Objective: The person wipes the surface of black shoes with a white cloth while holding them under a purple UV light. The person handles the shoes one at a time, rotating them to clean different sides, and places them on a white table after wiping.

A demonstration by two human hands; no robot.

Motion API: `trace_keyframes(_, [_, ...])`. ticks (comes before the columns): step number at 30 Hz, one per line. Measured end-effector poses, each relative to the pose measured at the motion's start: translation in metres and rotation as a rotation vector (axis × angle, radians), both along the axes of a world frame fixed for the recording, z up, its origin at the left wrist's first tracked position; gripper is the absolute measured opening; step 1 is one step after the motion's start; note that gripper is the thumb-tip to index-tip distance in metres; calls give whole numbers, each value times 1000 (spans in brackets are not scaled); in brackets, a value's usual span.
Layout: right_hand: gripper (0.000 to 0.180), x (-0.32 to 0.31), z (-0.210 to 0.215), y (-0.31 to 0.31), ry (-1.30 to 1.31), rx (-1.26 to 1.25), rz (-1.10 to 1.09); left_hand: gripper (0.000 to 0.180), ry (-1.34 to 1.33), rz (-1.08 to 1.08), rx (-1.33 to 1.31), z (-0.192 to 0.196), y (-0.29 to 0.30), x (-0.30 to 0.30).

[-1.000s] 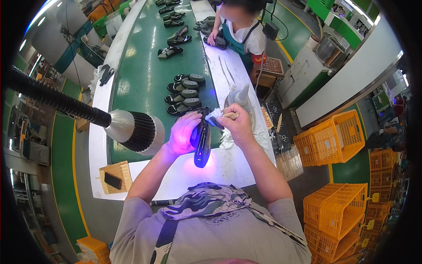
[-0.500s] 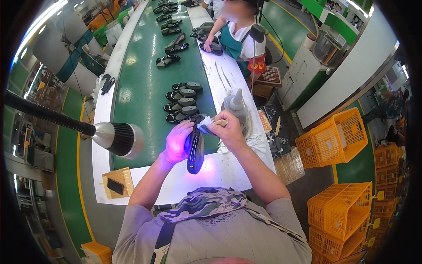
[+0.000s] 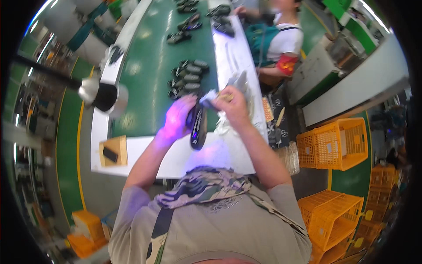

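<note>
My left hand [image 3: 176,119], lit purple by a lamp, grips a black sandal [image 3: 197,128] held upright over the white bench edge [image 3: 145,154]. My right hand [image 3: 233,104] is closed on a small pale cloth or pad [image 3: 208,99] pressed against the sandal's top. A crumpled clear plastic bag [image 3: 239,83] lies just beyond my right hand. A purple glow falls on the bench below the sandal.
A green conveyor belt [image 3: 145,88] carries several dark sandals [image 3: 187,78]. A lamp on a dark arm [image 3: 102,94] hangs at the left. A small wooden tray [image 3: 113,150] sits on the bench. Another person [image 3: 277,39] works farther along. Yellow crates [image 3: 334,143] stand at the right.
The view has tilted, and the lamp appears higher and turned away. Both hands keep the sandal; my right hand still works at its top with the pad.
</note>
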State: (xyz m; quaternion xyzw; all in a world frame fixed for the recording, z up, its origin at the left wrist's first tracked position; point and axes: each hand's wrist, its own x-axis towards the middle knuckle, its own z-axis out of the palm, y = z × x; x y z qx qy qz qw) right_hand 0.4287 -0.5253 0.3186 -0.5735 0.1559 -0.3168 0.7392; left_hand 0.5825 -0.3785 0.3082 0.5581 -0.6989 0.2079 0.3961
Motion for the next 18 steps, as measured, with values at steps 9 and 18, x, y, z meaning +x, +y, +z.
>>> trace_keyframes(9, [18,-9,-6,-7,-81,84,82,63,-8,102,38,-5,3,-15])
trace_keyframes(18, [20,-25,-6,-15,-65,90,112,72,23,174,221,-5,4,-21])
